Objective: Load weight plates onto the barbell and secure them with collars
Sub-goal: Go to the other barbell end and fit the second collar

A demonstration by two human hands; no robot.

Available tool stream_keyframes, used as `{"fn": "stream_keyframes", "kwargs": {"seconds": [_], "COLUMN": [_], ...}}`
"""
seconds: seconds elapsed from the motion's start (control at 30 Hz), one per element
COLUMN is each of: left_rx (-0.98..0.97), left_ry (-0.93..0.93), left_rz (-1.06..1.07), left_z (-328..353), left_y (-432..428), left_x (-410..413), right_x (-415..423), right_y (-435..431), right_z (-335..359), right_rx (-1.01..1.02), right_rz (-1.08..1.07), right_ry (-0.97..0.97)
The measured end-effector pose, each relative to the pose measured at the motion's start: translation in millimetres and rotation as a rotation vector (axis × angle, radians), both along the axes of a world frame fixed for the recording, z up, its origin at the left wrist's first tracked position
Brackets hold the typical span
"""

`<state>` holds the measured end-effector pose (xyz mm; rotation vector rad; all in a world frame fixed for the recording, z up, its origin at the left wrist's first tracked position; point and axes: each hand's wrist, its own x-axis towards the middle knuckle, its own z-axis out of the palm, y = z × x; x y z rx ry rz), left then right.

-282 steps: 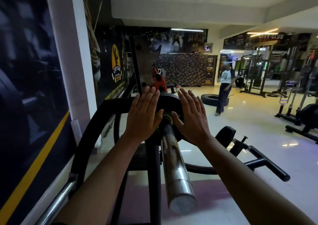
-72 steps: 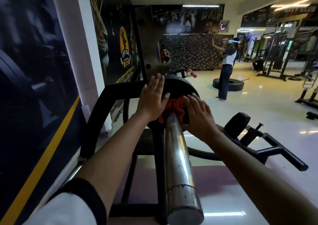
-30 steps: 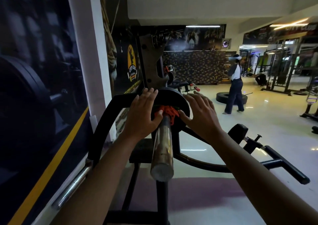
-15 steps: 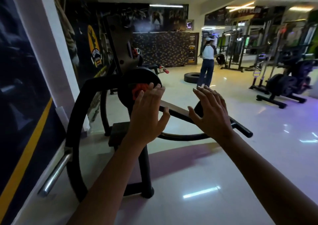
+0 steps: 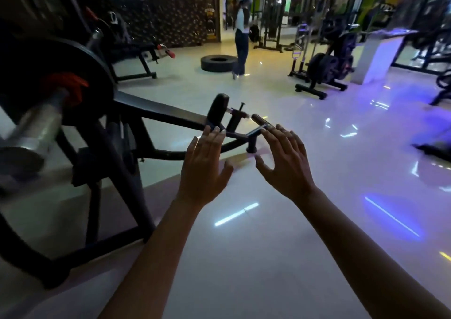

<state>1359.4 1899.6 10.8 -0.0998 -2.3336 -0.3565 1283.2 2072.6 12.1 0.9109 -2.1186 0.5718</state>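
Observation:
A black weight plate (image 5: 61,57) sits on the steel barbell sleeve (image 5: 36,128) at the left edge of the head view. A red collar (image 5: 67,86) hugs the sleeve right against the plate. My left hand (image 5: 205,169) and my right hand (image 5: 285,162) hang in the air at the centre, well to the right of the plate. Both have their fingers spread and hold nothing. The sleeve's near end is blurred.
The black machine frame (image 5: 122,172) stands at the left, with a long arm and padded roller (image 5: 219,108) reaching toward my hands. A tyre (image 5: 217,63) lies on the glossy floor, a person (image 5: 241,42) walks beyond it, and more gym machines (image 5: 327,67) stand at the right.
Both hands have come off the plate and collar and drifted right. The view has swung right, so the loaded sleeve now lies at the left edge.

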Motion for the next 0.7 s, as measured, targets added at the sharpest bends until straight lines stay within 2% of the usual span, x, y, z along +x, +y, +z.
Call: {"fn": "stream_keyframes", "kwargs": {"seconds": [0.2,0.43,0.7], "left_rx": [0.046,0.019,0.001], "left_ry": [-0.14,-0.293,-0.368], "left_rz": [-0.06,-0.149,-0.233], "left_z": [-51.9,-104.5,-137.1], "left_y": [68.0,108.4,108.7], "left_x": [-59.8,-139.3,-298.6], "right_x": [-48.0,-112.5,-254.6], "right_y": [78.2,121.5,128.2], "right_z": [-56.1,-110.1,-147.7], "right_rx": [0.113,0.176,0.231], "right_rz": [-0.104,-0.203,-0.293], "right_ry": [-0.08,-0.243,-0.331]}}
